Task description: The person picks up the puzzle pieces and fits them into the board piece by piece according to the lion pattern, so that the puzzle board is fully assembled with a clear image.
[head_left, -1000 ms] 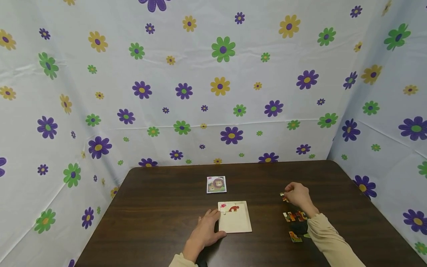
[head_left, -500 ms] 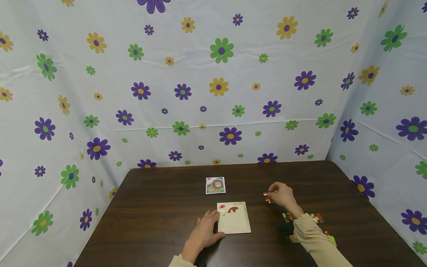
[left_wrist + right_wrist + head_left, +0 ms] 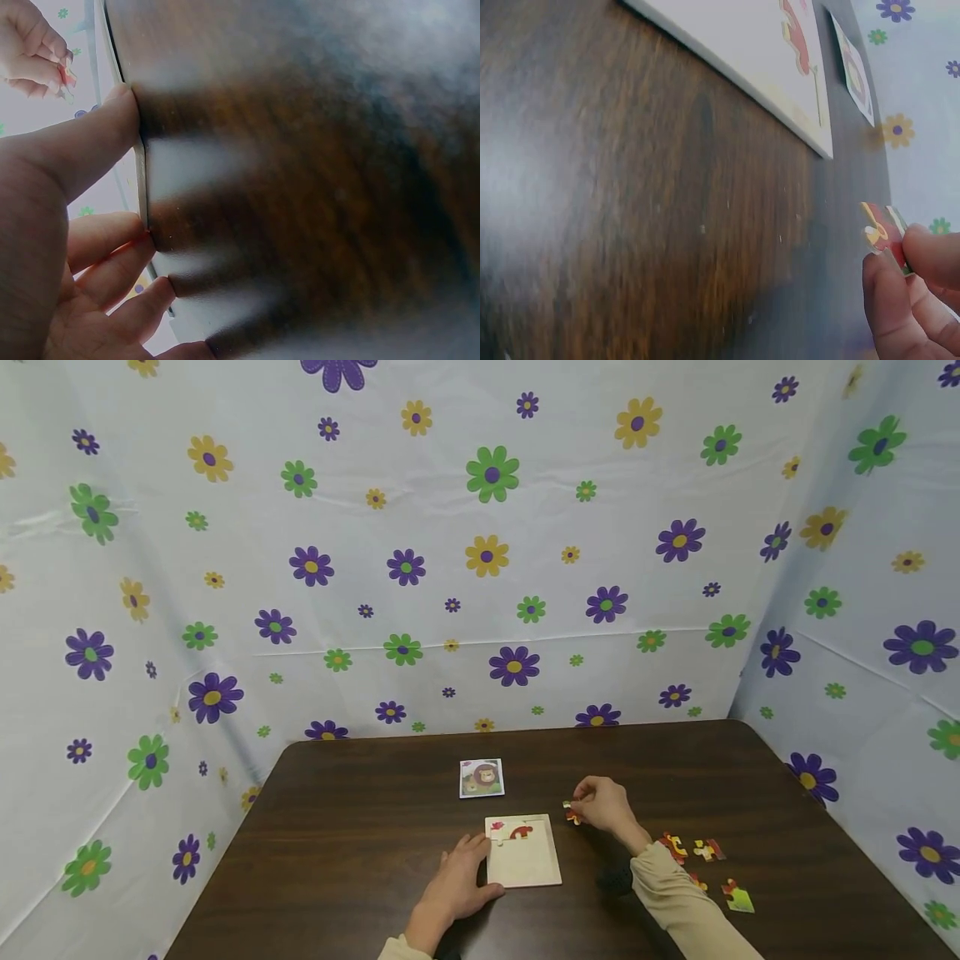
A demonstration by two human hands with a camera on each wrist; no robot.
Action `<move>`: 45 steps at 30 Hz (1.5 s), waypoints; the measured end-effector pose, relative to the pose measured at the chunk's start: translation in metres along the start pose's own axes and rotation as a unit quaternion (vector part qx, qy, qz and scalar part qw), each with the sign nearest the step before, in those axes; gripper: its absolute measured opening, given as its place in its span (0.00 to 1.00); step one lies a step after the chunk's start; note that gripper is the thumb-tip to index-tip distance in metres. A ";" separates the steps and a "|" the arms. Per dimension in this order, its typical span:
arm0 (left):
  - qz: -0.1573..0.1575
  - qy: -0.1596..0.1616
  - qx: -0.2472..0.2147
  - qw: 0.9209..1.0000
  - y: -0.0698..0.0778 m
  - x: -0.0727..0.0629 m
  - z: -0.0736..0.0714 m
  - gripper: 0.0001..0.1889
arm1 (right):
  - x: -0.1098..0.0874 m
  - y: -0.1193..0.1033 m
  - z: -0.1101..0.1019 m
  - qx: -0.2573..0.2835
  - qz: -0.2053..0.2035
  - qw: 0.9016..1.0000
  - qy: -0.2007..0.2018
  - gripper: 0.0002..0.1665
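A square pale wooden puzzle board [image 3: 525, 867] lies on the dark table. Along its top edge sit fitted pieces, one bearing a pink flower and one a red-brown shape [image 3: 521, 832]. My left hand [image 3: 457, 883] rests at the board's left side, fingertips and thumb touching its edge, as the left wrist view also shows. Between thumb and fingers, my right hand [image 3: 606, 806] pinches a jigsaw piece [image 3: 886, 232] coloured red, yellow and green. It holds that piece just right of the board's top right corner.
Several loose jigsaw pieces [image 3: 738, 897] lie on the table at the right, partly behind the right sleeve. A small lion picture card [image 3: 482, 779] lies beyond the board. Flower-printed cloth [image 3: 495, 527] hangs round the table's back and sides.
My right hand has moved left with the pinched jigsaw piece, from over at the right to near the board. More loose pieces show beside the sleeve. My left hand stays at the board.
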State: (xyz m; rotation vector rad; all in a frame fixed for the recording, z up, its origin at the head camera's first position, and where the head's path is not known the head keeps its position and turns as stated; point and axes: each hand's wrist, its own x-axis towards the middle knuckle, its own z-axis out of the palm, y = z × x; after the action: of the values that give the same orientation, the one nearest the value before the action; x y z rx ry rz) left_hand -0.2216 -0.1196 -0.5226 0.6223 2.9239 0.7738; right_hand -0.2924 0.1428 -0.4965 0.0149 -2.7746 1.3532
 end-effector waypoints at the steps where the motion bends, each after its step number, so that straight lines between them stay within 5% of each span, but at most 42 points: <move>1: 0.001 0.001 0.001 1.000 0.000 0.000 0.000 0.32 | 0.000 -0.001 0.002 0.001 -0.001 1.000 -0.001 0.06; 21: -0.008 -0.004 0.008 1.000 -0.004 0.000 0.000 0.33 | -0.005 -0.023 0.045 0.011 -0.015 0.999 -0.034 0.06; 45: 0.000 -0.002 0.003 1.000 -0.003 -0.001 0.001 0.33 | -0.009 -0.020 0.056 -0.032 -0.020 0.999 -0.015 0.06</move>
State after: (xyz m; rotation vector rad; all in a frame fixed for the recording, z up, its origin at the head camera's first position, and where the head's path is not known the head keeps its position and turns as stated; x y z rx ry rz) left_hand -0.2217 -0.1216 -0.5245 0.6228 2.9238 0.7627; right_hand -0.2848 0.0865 -0.5155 0.0883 -2.8254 1.2639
